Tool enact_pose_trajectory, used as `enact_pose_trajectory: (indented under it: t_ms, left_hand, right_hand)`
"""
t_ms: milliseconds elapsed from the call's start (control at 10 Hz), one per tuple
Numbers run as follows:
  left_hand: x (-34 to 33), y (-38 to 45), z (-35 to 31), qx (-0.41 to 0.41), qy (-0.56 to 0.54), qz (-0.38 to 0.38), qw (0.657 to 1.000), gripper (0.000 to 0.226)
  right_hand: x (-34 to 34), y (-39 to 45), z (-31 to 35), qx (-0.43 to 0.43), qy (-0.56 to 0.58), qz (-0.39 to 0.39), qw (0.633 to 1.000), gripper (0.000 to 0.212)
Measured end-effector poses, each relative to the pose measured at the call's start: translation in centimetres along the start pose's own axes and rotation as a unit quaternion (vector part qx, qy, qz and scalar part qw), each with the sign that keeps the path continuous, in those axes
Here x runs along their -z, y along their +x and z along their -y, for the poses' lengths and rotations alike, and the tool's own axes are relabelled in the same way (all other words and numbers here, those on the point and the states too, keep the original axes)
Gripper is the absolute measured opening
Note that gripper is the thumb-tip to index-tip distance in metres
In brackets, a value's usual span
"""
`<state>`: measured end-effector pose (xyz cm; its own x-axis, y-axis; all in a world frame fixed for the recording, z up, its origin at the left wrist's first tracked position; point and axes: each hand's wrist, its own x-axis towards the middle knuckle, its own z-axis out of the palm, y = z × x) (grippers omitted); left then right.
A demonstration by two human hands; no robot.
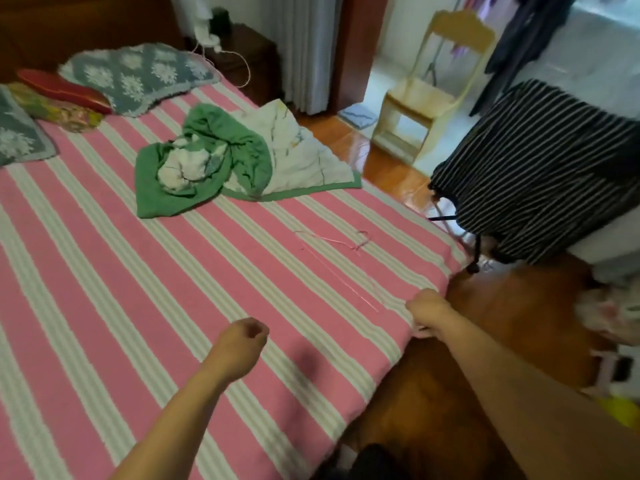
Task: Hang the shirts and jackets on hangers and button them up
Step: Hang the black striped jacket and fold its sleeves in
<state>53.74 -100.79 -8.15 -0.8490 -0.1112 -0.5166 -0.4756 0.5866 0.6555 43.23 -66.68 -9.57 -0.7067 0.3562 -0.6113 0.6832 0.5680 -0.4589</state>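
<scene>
A thin pink wire hanger [341, 261] lies flat on the pink-and-white striped bed [145, 292], near its right edge. A crumpled green and white garment [207, 161] sits further back on the bed. A black shirt with white stripes [540, 168] hangs off to the right of the bed. My left hand [242, 341] hovers over the bed with its fingers curled and nothing in it. My right hand [426, 308] is at the bed's right edge, just past the near end of the hanger. Its fingers are curled downward and hidden, so what they hold is unclear.
Pillows [138, 74] lie at the head of the bed. A light wooden chair [429, 88] stands on the wooden floor [485, 323] beyond the bed, with dark clothes [526, 32] hanging behind it. A dark nightstand [242, 53] is by the curtain.
</scene>
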Motion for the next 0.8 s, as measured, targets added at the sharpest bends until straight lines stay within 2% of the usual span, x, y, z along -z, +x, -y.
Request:
enact_pose_trajectory:
  t_ms: [100,200,300,400,500,600,700,800]
  left_hand:
    - [0.5,2.2,-8.5,-0.078,0.039,0.007,0.996,0.016]
    - [-0.4,3.8,-19.4,-0.166,0.059,-0.022,0.984,0.018]
    - [-4.2,4.0,-31.1,-0.254,0.060,-0.022,0.965,0.014]
    - [-10.3,4.0,-41.9,-0.319,0.050,-0.014,0.946,0.014]
    - [-17.0,4.5,-50.9,-0.338,0.013,0.014,0.941,0.015]
    - [-21.7,5.7,-58.1,-0.361,0.008,0.033,0.932,0.017]
    - [-24.9,7.1,-64.3,-0.395,0.009,0.055,0.917,0.018]
    - [-27.7,9.4,-68.6,-0.398,0.024,0.081,0.914,0.016]
  right_hand:
    - [7.5,-0.4,0.6,0.020,0.048,0.019,0.998,0.019]
    - [15.7,1.7,1.1,0.082,0.124,0.003,0.989,0.015]
    - [26.3,3.8,0.2,0.105,0.182,0.009,0.978,0.017]
    - [35.9,5.9,-3.2,0.142,0.154,-0.030,0.977,0.018]
    - [44.9,7.9,-8.5,0.137,0.132,-0.022,0.982,0.022]
    - [53.1,10.9,-11.5,0.130,0.151,-0.075,0.977,0.018]
    - [59.6,14.0,-12.0,0.134,0.219,-0.152,0.955,0.017]
    - [63.2,17.7,-11.8,0.152,0.231,-0.145,0.950,0.016]
